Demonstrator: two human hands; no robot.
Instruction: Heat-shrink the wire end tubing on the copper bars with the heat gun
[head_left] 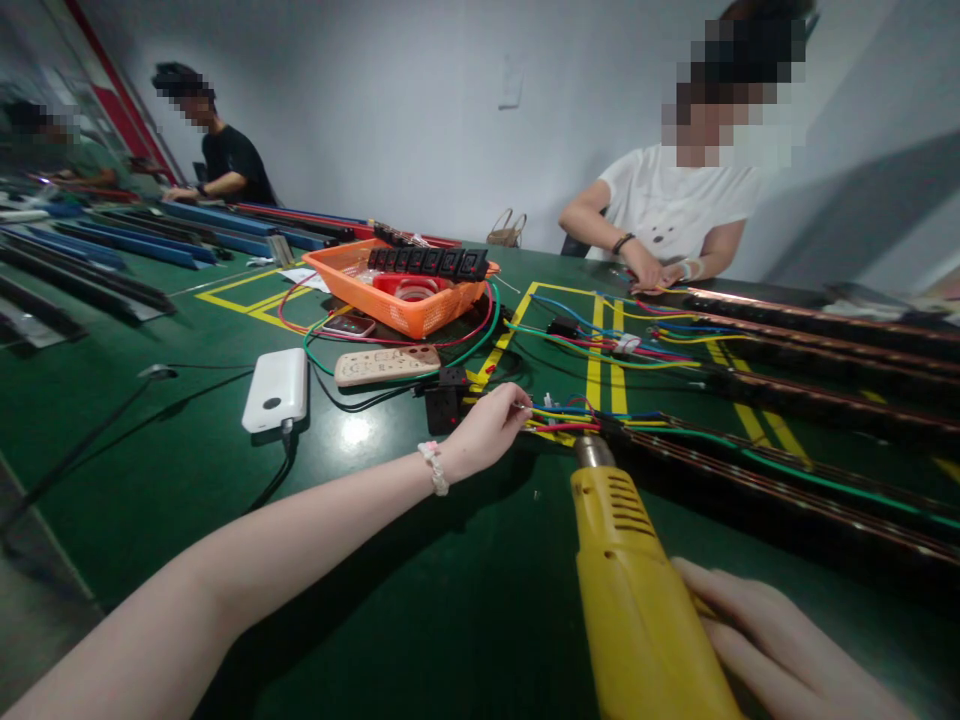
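My right hand (765,630) is wrapped round a yellow heat gun (637,580), its metal nozzle pointing away from me at a bundle of coloured wires (562,425). Red, yellow, green and blue wires run in that bundle. My left hand (487,430), a pale bracelet at its wrist, is closed in a pinch on the wires, left of the nozzle; the fingertips partly hide what they grip. Just behind my left hand sits a black block-shaped part (446,400). From the bundle, a long strip with copper-coloured bars (750,480) stretches to the right.
An orange basket (420,318) holds a black socket strip (427,262). Near it lie a white power bank (276,390) with a cable and a patterned phone case (386,366). Across the green table (420,610), a person in white (667,220) handles more strips. Other people work at far left.
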